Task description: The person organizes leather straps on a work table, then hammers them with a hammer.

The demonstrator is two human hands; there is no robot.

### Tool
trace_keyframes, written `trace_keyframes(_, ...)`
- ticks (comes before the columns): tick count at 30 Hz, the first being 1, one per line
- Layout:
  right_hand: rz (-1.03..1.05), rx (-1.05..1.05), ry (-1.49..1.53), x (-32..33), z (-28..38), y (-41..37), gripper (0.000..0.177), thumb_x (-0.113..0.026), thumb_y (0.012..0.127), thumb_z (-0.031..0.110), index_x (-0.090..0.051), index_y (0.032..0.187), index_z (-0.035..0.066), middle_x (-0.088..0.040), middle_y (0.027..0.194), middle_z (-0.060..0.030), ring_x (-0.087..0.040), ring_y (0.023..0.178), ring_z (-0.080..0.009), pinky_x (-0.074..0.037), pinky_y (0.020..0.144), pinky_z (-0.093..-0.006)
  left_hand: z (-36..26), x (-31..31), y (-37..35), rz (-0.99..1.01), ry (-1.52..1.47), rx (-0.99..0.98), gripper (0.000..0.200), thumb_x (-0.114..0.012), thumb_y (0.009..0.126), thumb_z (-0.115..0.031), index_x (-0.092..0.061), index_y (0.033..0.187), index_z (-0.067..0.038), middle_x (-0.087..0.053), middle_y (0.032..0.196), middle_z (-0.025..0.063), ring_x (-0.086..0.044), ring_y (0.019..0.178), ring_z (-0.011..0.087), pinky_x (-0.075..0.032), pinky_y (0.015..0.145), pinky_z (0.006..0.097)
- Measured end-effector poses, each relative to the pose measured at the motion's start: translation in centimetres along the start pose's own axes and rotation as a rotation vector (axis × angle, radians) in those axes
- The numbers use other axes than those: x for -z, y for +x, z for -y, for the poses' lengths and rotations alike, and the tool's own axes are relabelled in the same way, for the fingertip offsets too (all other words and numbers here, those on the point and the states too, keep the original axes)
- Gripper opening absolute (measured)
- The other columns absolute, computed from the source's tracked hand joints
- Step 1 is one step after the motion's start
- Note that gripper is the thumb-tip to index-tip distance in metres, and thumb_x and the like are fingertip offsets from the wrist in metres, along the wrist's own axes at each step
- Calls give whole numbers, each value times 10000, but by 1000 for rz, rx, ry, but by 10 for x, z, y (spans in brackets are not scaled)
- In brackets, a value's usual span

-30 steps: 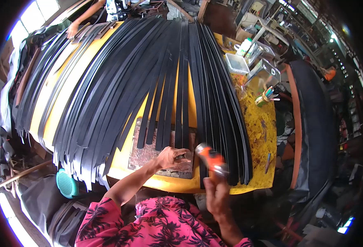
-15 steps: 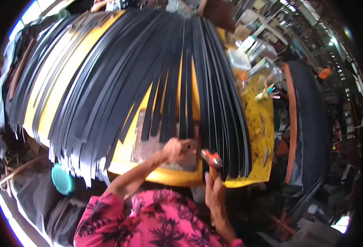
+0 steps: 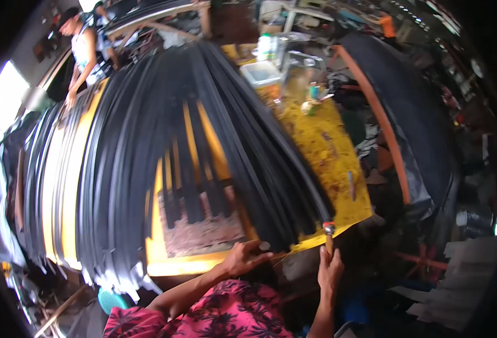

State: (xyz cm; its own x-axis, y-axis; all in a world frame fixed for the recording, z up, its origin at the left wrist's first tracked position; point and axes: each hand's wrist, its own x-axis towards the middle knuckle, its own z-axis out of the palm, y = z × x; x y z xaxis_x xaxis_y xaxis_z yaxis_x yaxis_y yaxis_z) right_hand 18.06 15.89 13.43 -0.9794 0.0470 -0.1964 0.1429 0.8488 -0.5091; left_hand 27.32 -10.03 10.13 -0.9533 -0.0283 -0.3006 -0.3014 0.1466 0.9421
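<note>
My right hand (image 3: 330, 269) grips a hammer (image 3: 329, 230) by its wooden handle, its head up near the ends of the rightmost black strips. My left hand (image 3: 241, 259) is at the front edge of the yellow-covered table (image 3: 195, 267), fingers pinched on a small tool with a round grey end (image 3: 264, 246), the rest of which is blurred. Just beyond that hand lies a worn reddish-brown board (image 3: 203, 239). Ends of several black strips (image 3: 191, 203) rest over the board's far part. A thick bundle of black strips (image 3: 259, 169) fans out between the two hands.
More black strips (image 3: 124, 169) cover the table's left part. A clear plastic tub (image 3: 261, 74) and a white bottle with a green cap (image 3: 265, 48) stand at the far right. Another person (image 3: 84, 53) leans over the far left end. Right of the table is an orange-brown bar (image 3: 375, 115).
The view has swung, bringing the other person into sight. My left hand has moved off the board to the table's front edge. My right hand has moved the hammer rightward, away from my left.
</note>
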Motion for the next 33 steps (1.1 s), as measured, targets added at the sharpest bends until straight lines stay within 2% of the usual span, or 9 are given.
trace_keyframes(1,-65,20,-48,2,-12,24,451,-596,936,457,-591,1041,18,-669,846,-256,-647,844,-472,-483,708,-540,-10,-11,21,-43,-15,63,449,-734,875,-380,-642,1077,10,-702,940,185,-699,868,264,-531,772,395)
trace_keyframes(3,-120,58,-124,11,-24,79,397,-615,930,407,-569,1109,55,-682,885,-240,-655,865,-450,-509,724,-527,-23,-35,76,-131,49,-84,435,-740,869,-371,-659,1045,18,-702,866,167,-699,795,231,-535,695,355)
trace_keyframes(7,-95,242,-63,-1,-53,197,406,-667,883,254,-515,1229,106,-682,970,-234,-656,913,-430,-515,765,-513,-35,-85,200,-145,44,-30,418,-708,893,-360,-660,1003,41,-707,850,157,-700,780,218,-528,689,352)
trace_keyframes(16,-37,249,173,-71,-23,331,375,-642,861,50,-474,1196,44,-576,1090,-251,-588,1003,-444,-483,811,-481,-23,-132,394,-365,249,231,497,-712,827,-425,-674,931,60,-713,882,219,-709,862,340,-540,733,407)
trace_keyframes(19,-174,431,180,-72,-32,329,310,-626,854,13,-521,1145,37,-565,1098,-214,-580,1006,-405,-472,845,-465,-39,-129,404,-366,384,345,492,-689,831,-423,-683,921,61,-706,892,251,-706,877,364,-549,755,428)
trace_keyframes(25,-218,563,183,-43,-38,287,190,-647,856,61,-614,1042,40,-616,1004,-150,-598,988,-329,-456,864,-456,-43,-133,401,-334,233,237,440,-689,855,-350,-680,1031,53,-693,877,268,-691,871,387,-546,773,441)
trace_keyframes(29,-272,612,19,-55,-33,289,247,-669,855,126,-620,1089,62,-652,931,-130,-607,972,-323,-452,856,-467,-17,-140,407,-527,481,83,394,-704,851,-321,-664,964,55,-682,914,278,-677,895,398,-536,775,473)
trace_keyframes(32,-79,573,-188,-55,-21,299,318,-721,803,186,-618,1084,78,-681,901,-136,-620,903,-330,-433,820,-477,-55,-134,392,-385,347,175,409,-667,869,-348,-637,960,50,-680,931,258,-662,921,413,-522,795,494)
trace_keyframes(33,-213,626,-268,-64,-25,300,316,-714,804,215,-620,1078,88,-675,863,-142,-622,879,-326,-424,809,-492,-60,-127,388,-301,277,221,420,-654,876,-362,-628,964,48,-680,937,249,-656,925,419,-518,801,499)
